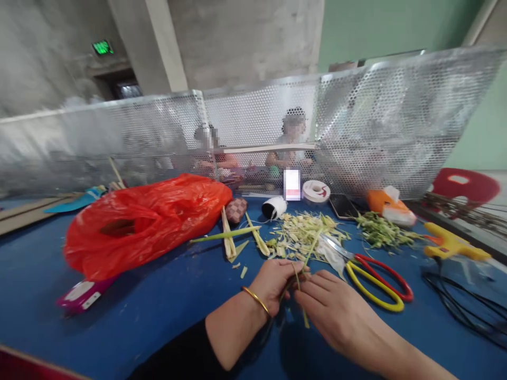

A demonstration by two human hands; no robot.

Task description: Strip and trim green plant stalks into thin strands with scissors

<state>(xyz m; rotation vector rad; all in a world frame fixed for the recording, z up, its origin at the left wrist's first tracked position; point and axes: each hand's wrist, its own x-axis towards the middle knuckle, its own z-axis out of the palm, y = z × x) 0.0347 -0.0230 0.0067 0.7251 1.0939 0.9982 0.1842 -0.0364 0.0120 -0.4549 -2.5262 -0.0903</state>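
My left hand [271, 279], with a gold bangle at the wrist, is closed on a thin green plant strip [312, 249]. Close beside it, my right hand [332, 303] has its fingers curled around the lower part of the same strip, whose end sticks out below. The fingertips partly hide where the strip is held. Just beyond my hands lies a pile of pale cut plant pieces [297, 229]. Scissors [376, 279] with red and yellow handles rest to the right, their blades reaching into a clear plastic scrap [332, 256] by the pile.
A red plastic bag [158, 221] bulges on the left of the blue table [166, 316]. Ribbon roll [316, 191], phone [344, 206] and tissue pack [390, 206] stand at the back. A yellow glue gun [455, 243] with a black cord lies right. Behind a perforated screen [253, 116] sit people.
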